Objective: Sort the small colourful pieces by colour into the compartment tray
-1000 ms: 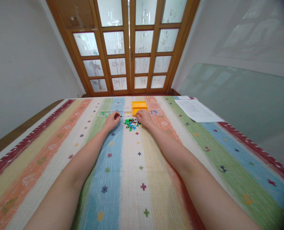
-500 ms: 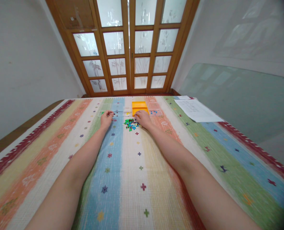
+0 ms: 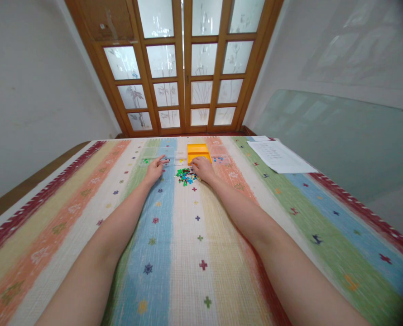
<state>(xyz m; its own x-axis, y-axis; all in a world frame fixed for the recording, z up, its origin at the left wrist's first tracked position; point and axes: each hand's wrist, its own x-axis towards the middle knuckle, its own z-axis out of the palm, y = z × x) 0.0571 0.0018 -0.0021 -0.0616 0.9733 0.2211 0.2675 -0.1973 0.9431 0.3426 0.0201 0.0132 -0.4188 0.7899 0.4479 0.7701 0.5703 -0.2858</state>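
My left hand (image 3: 155, 169) is open over the near edge of a clear plastic box (image 3: 152, 151), its fingers stretched forward and apart. Small green pieces and dark red pieces (image 3: 166, 160) lie in that box by the fingers. My right hand (image 3: 203, 168) is closed, fingers curled down at the right edge of a pile of small coloured pieces (image 3: 185, 177), mostly green, blue and dark. Its fingertips are partly hidden, and anything in them is too small to make out. Just behind it stands an open yellow box (image 3: 198, 148).
Yellow pieces (image 3: 181, 160) lie left of the yellow box. Right of it, another clear box (image 3: 221, 153) holds blue and red pieces. Printed paper sheets (image 3: 279, 157) lie at the far right of the striped tablecloth (image 3: 184, 253). Wooden glazed doors (image 3: 184, 68) stand beyond.
My left hand has moved slightly right, and its fingers have gone from a pinch on a small dark piece to stretched out. The right hand stays nearly still.
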